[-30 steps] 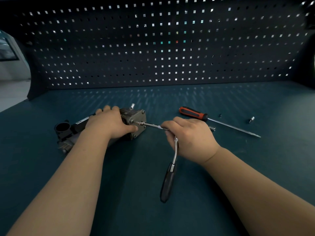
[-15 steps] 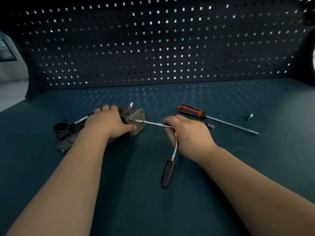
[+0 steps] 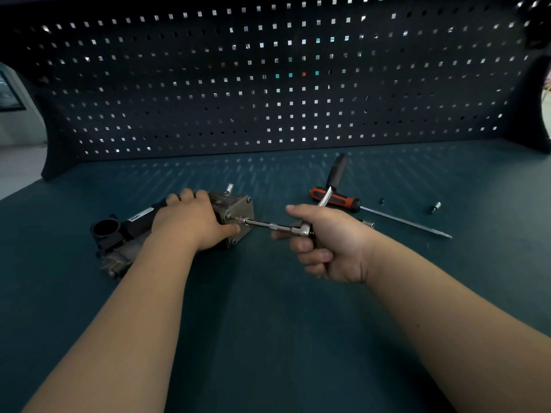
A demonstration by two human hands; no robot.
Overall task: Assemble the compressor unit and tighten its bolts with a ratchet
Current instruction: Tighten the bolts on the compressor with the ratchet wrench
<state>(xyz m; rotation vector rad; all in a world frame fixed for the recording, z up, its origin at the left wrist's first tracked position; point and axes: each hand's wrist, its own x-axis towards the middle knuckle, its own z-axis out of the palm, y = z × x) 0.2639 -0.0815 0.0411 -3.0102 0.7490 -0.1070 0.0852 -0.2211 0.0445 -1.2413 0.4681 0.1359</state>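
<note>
Now the left hand (image 3: 193, 223) grips the compressor unit (image 3: 176, 225) lying on the desk (image 3: 268, 323), while the right hand (image 3: 325, 242) clasps the ratchet (image 3: 304, 229), its extension touching a bolt (image 3: 229, 216) on the end plate

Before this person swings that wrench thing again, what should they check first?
1. Compressor steadied: the left hand grips it from above. Ok.
2. Tool held firmly: the right hand grips the ratchet near its head. Ok.
3. Tool seated: the extension meets the compressor's end plate, but the seating is too small to see. Cannot tell.
4. Swing path free: the ratchet's handle points away, over the screwdriver. Clearance: cannot tell.
5. Other fasteners tight: a corner bolt is in place, tightness unknown. Cannot tell.
</note>
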